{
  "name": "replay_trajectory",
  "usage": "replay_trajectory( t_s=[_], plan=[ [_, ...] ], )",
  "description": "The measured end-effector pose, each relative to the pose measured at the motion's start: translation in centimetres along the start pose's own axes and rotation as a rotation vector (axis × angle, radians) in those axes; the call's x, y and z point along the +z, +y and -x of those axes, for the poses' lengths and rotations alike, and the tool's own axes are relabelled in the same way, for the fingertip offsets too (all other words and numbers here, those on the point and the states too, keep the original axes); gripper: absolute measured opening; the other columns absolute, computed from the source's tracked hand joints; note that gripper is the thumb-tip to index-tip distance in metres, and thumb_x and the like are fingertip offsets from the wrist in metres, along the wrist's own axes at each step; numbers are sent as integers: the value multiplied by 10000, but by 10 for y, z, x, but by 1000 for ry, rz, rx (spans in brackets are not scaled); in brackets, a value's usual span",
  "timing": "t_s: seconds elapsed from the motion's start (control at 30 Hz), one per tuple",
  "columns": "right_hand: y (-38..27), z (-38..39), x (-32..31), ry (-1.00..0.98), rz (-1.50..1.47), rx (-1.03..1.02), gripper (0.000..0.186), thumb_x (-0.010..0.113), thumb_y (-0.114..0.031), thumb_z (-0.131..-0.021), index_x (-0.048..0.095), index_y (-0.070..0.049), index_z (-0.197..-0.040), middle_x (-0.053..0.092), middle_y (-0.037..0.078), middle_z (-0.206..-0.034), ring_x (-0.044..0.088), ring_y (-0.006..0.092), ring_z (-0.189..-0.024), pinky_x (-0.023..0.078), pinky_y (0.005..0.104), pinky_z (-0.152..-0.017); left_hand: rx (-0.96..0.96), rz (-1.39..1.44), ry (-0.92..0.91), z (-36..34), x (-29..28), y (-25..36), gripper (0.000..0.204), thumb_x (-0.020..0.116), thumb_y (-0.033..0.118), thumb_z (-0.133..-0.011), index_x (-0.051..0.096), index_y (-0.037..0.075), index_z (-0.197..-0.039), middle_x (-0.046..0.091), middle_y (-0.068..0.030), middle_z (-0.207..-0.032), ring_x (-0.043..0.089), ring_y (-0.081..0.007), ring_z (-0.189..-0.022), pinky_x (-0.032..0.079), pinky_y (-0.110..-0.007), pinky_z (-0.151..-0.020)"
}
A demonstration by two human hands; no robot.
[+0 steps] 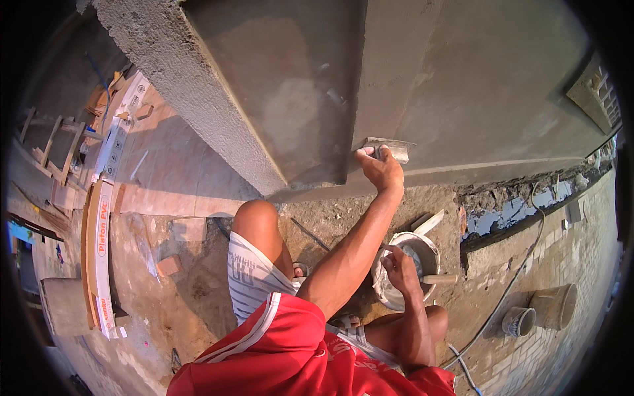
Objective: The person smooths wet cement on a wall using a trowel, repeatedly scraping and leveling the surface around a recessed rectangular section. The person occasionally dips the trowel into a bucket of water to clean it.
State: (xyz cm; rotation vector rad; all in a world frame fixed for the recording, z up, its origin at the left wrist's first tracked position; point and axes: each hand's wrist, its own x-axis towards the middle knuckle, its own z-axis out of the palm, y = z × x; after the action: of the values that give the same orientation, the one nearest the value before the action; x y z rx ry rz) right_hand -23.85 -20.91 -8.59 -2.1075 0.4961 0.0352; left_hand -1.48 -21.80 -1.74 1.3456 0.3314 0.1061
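My left hand (384, 170) reaches up to a grey plastered wall (482, 86), its fingers closed on a flat scraper blade (396, 150) that lies against a smooth raised band of the plaster. Below and to the right, my right hand (401, 269) is over a pale bucket (381, 285) with a wet grey mix inside. Those fingers are curled together; a small dark end shows beside them, but what it belongs to is hidden. A tool with a wooden handle (441, 279) rests across the bucket's right rim.
A pale flat strip (429, 222) sits at the bucket's far edge. Two more buckets (553, 307) (518, 321) and a hose (502, 303) are at the right, near a trench (508, 218). Long cartons (102, 257) lie left. A rough column edge (191, 86) juts out at upper left.
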Motion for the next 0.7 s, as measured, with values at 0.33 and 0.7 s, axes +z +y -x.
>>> replay_trajectory(
  t_s=[0.33,0.7],
  plan=[
    [-9,4,-15,17,24,21,328,649,-119,-869,619,15,-1167,685,213,-816,686,333,-767,517,418,-701,154,65,-79,19,-37,-13,278,620,123,-922,432,0,-1086,513,-144,-1003,535,-216,-863,469,-371,-776],
    [6,-15,0,-50,91,-73,337,630,-137,-877,606,14,-1178,688,225,-828,683,385,-806,524,447,-734,12,-61,-136,32,21,8,272,640,100,-890,465,9,-1077,540,-147,-1030,564,-232,-926,467,-371,-811]
  ],
)
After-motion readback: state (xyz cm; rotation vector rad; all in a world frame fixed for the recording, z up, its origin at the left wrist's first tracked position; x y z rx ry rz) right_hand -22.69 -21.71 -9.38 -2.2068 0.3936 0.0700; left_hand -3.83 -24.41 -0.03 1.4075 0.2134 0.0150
